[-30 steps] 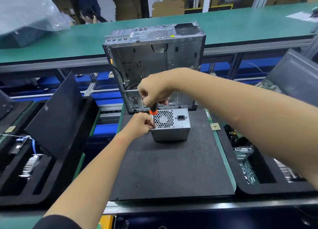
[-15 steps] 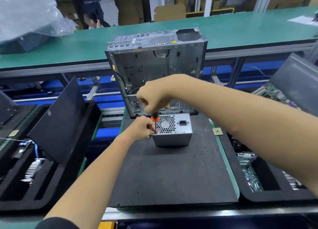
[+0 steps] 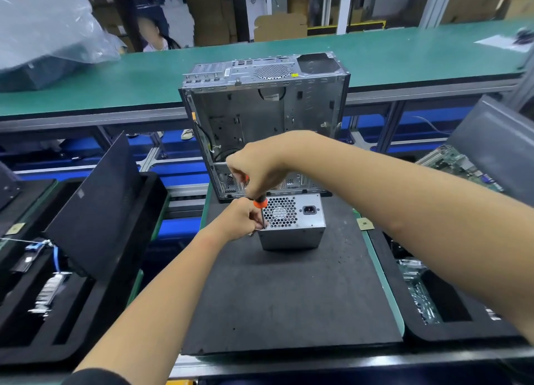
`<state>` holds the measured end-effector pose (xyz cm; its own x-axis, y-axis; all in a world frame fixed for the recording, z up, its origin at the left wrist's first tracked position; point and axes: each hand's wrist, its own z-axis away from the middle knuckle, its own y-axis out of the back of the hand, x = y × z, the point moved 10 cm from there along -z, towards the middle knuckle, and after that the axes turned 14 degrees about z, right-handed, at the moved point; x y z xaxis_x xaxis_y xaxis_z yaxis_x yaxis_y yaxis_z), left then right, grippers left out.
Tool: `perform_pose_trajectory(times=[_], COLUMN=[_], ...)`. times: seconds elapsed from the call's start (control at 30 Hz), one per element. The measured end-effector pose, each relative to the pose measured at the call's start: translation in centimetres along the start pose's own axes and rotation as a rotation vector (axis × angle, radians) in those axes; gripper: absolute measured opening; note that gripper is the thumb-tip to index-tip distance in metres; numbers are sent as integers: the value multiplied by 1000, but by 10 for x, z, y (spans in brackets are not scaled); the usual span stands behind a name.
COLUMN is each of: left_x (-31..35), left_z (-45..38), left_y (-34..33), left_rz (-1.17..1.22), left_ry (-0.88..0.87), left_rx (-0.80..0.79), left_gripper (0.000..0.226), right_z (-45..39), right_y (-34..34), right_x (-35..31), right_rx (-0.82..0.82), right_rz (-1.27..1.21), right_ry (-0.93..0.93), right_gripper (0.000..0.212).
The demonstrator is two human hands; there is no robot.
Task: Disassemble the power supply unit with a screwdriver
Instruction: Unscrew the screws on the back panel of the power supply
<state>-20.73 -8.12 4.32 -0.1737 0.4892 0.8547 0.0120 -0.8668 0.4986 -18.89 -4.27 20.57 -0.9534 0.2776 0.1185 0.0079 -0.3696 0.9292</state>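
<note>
Head view shows the right hand (image 3: pixel 257 169) closed around the handle of the screwdriver (image 3: pixel 261 208), shaft pointing almost straight down; its tip meets the near-left corner of the power supply unit (image 3: pixel 291 222), likely on a screw; the left hand (image 3: pixel 241 219) is curled against that same corner, fingers pinching beside the shaft, probably steadying it; the unit sits on the black mat (image 3: pixel 289 298) of the worktop, just before the empty computer case (image 3: pixel 265 118).

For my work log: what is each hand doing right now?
Left hand: closed, steadying the screwdriver shaft at the power supply.
Right hand: closed on the screwdriver.
</note>
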Motion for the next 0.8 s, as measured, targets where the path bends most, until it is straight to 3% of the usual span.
perform_pose_trajectory(times=[0.23, 0.33, 0.5, 0.6, 0.7, 0.8], left_x=[-6, -1, -5, -2, -3, -6], left_z=[-3, -4, -5, -3, -2, -4], left_y=[1, 3, -1, 1, -1, 0], left_rz=[-24, -39, 16, 26, -10, -16], left_ry=[1, -29, 0, -19, -26, -25], left_rx=[3, 10, -9, 1, -17, -10], left_gripper=[24, 44, 14, 13, 16, 16], right_z=[7, 5, 2, 5, 2, 0], right_y=[4, 4, 9, 14, 10, 10], right_x=[6, 12, -2, -11, -11, -1], right_rx=[71, 81, 106, 125, 100, 111], right_rz=[-49, 89, 74, 33, 21, 15], right_ry=[-14, -114, 13, 96, 65, -52], right_gripper=[31, 39, 12, 16, 13, 49])
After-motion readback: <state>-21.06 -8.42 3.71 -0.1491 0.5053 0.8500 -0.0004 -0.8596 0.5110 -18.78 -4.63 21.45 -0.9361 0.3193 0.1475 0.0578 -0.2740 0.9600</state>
